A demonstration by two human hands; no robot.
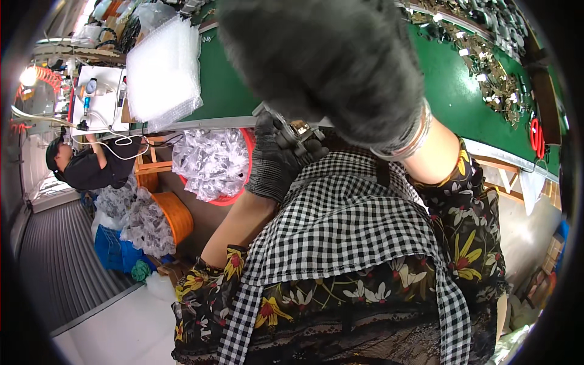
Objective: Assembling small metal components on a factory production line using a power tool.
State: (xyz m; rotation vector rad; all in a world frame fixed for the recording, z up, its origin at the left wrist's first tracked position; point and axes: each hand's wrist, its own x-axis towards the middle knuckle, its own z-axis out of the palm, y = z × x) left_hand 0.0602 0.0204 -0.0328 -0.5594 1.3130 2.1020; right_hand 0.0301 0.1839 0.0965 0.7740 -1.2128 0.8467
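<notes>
In a dark grey knit glove, my left hand (272, 159) is closed around a small dark metal part (297, 132) with a shiny, brassy middle, held at the table's near edge in front of my apron. Its exact kind I cannot make out. My right hand (331, 67), gloved too and with bracelets at the wrist, is raised close to the camera above the green table (228, 79). Motion blurs it, and its fingers cannot be read. It covers the middle of the tabletop.
Bubble wrap sheets (164, 70) lie at the table's left. Below stands a red tub (249, 149) of clear-bagged pieces; an orange tub (176, 213) is farther left. Metal parts (486, 79) and red-handled scissors (536, 137) lie at right. Another person (91, 161) works at far left.
</notes>
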